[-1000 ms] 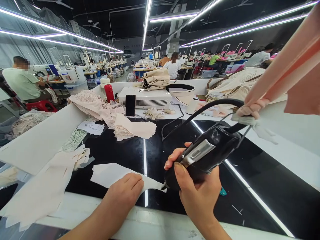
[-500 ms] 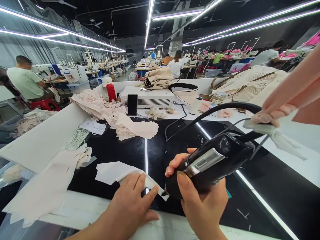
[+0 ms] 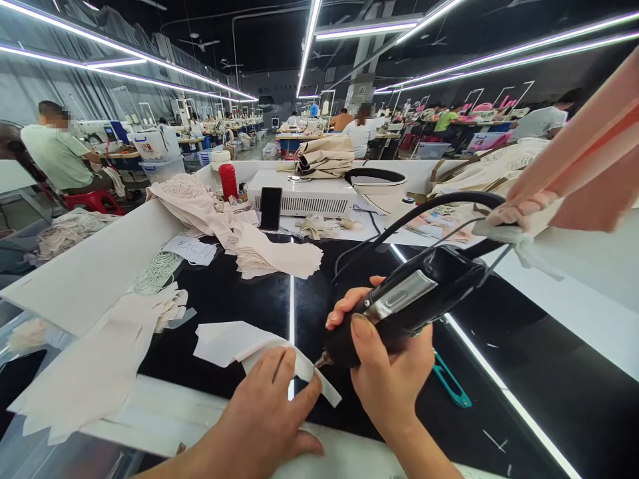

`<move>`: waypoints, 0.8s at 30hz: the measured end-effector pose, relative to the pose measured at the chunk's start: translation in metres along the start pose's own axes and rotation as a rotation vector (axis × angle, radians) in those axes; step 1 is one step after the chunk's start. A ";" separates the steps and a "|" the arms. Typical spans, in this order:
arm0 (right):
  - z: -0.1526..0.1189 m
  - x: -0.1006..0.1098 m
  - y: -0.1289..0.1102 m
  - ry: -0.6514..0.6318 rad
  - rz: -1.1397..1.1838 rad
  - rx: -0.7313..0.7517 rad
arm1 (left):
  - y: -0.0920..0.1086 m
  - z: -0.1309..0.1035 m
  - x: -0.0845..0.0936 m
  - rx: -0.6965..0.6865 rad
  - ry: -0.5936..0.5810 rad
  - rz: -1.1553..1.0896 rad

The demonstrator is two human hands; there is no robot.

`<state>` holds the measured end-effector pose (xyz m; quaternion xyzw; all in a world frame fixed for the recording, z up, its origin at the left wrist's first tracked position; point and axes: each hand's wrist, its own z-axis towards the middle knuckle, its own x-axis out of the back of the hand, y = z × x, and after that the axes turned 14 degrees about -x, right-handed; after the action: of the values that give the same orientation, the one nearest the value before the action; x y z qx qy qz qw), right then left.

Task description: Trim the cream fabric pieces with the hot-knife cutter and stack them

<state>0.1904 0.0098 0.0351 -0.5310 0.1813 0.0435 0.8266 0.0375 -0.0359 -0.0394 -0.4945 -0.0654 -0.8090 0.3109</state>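
Note:
My right hand (image 3: 392, 372) is wrapped round a black corded hand tool (image 3: 379, 319) with a silver plate on its side. Its small metal tip (image 3: 323, 361) meets the edge of a pale fabric piece (image 3: 232, 340) on the black tabletop. With fingers laid over that piece, my left hand (image 3: 277, 402) presses it down, thumb apart from the index finger. A narrow folded end of the fabric shows past the index fingertip. A pink cloth strip (image 3: 574, 146) is tied at the tool's rear, by the cable. Behind my right wrist lies a teal looped object (image 3: 452, 382).
Pale fabric stacks lie at left (image 3: 94, 359) and centre (image 3: 279, 249). Behind are a phone (image 3: 270, 207), a white vented box (image 3: 304, 193), a red bottle (image 3: 228, 181) and a visor (image 3: 377, 189). Green cord (image 3: 158, 271) lies at left. A seated person (image 3: 60, 150) works farther off.
The tool and my right hand have moved left and slightly up along the fabric's edge. More of the fabric's end and the teal object now show. The pink strip has shifted left.

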 end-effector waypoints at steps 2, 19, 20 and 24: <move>-0.001 0.000 0.001 -0.011 -0.010 0.007 | 0.000 0.000 -0.001 0.001 0.013 -0.008; 0.006 -0.011 0.008 -0.012 -0.071 -0.003 | -0.003 -0.004 -0.002 -0.001 0.000 -0.057; 0.006 -0.011 0.007 -0.010 -0.076 -0.008 | -0.004 -0.005 -0.001 -0.003 -0.004 -0.062; 0.006 -0.013 0.005 -0.010 -0.045 -0.009 | -0.003 -0.008 0.001 -0.025 0.005 -0.093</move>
<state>0.1786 0.0188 0.0371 -0.5386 0.1650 0.0285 0.8258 0.0291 -0.0369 -0.0418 -0.4928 -0.0774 -0.8245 0.2670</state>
